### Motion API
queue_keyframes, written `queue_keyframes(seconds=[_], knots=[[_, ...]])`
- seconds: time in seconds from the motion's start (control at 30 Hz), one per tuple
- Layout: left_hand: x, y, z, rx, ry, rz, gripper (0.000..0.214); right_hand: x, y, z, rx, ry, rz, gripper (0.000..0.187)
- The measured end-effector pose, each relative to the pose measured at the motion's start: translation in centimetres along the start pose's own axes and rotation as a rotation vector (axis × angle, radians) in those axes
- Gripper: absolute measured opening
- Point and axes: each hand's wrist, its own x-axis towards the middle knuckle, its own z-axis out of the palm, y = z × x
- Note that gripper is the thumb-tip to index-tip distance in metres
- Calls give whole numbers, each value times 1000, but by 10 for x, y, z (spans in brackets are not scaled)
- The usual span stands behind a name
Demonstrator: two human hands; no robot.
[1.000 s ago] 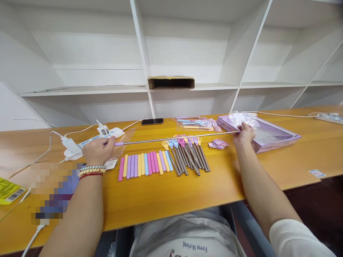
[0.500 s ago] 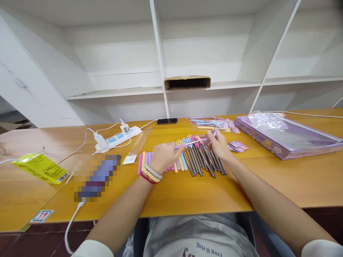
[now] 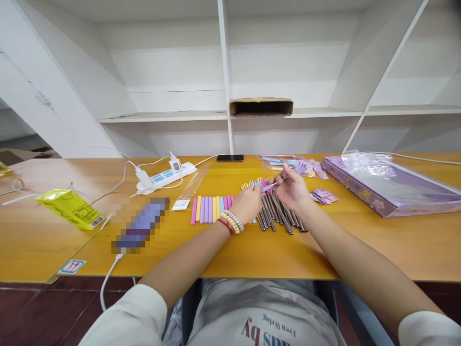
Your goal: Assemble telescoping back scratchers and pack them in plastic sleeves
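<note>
My left hand (image 3: 248, 203) is closed around a purple handle (image 3: 267, 188), which sticks out past its fingertips toward the right. A thin metal rod (image 3: 275, 183) lines up with that handle and runs into the fingers of my right hand (image 3: 291, 190), which are pinched on it. Just beyond those fingers shows a purple claw-like head (image 3: 300, 167); whether it belongs to the rod is unclear. Beneath both hands lie several metal tubes (image 3: 288, 221) with small coloured claw-like heads (image 3: 248, 185). Pink, yellow, purple and blue handles (image 3: 206, 210) form a row, partly hidden by my left hand.
Bagged coloured pieces (image 3: 281, 162) and small purple cards (image 3: 324, 196) lie behind and right. A purple box (image 3: 382, 209) with clear plastic stands farther right. Leftward are a power strip (image 3: 167, 178), a blurred-out device (image 3: 142, 223), a yellow pack (image 3: 72, 209) and a phone (image 3: 229, 157).
My left hand has moved rightward, closer to my right hand, carrying the purple handle. Less of the metal rod shows between them. The camera view has shifted slightly.
</note>
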Motion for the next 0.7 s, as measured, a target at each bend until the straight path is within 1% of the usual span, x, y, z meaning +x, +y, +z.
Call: queue_keyframes(seconds=[0.07,0.13,0.2,0.23,0.33,0.4,0.47,0.6,0.7], knots=[[5,10,8,-70,-11,-5,17,3,3,1,38,41,-54,50],[6,21,12,-111,38,-23,18,2,5,1,71,57,-96,54],[4,31,11,-127,85,-55,20,-3,3,4,103,51,-120,55],[2,36,9,-131,88,-77,22,-7,2,6,115,44,-131,56],[-3,43,3,-160,17,-129,27,-19,-2,14,115,25,-164,57],[-5,43,1,-192,-35,-160,21,-26,-3,19,83,38,-181,58],[-4,41,2,-257,-60,-161,13,-31,-2,23,30,63,-202,57],[2,37,5,-511,-90,-105,10,-37,1,31,-78,96,-277,55],[4,34,1,-842,-208,-47,7,-45,4,38,-150,82,-316,53]])
